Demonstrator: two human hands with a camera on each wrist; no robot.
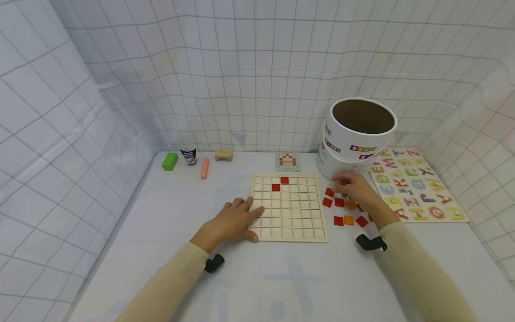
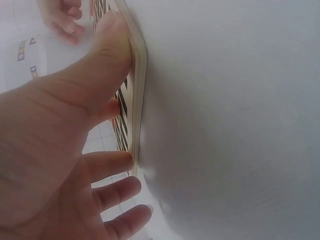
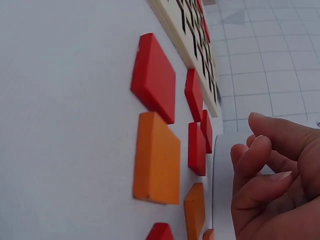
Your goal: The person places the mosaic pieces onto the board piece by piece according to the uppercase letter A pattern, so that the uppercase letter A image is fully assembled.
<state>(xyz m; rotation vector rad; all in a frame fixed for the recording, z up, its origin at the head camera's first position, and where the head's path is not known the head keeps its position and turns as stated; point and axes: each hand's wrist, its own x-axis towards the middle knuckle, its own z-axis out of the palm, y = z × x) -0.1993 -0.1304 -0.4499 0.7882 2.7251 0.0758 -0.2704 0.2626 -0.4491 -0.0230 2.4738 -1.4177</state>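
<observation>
A wooden grid board [image 1: 295, 219] lies on the table, with one red tile [image 1: 284, 180] in its top row and another red tile [image 1: 276, 187] a row lower. My left hand [image 1: 235, 221] rests at the board's left edge, its thumb and index finger extended onto it. In the left wrist view, the thumb lies along the board's rim [image 2: 140, 80]. My right hand [image 1: 356, 188] hovers over loose red and orange tiles at the board's right, fingers loosely bent. The right wrist view shows the orange tile [image 3: 157, 160] apart from the fingers, and no tile is visible in them.
A white bucket [image 1: 342, 154] stands behind the right hand. Beside it lies an alphabet board [image 1: 414, 185]. A small pattern card [image 1: 287, 162] lies beyond the grid board. At the back left are a green block [image 1: 170, 161], a figurine [image 1: 189, 156], an orange stick [image 1: 204, 168] and a wooden arch [image 1: 223, 155].
</observation>
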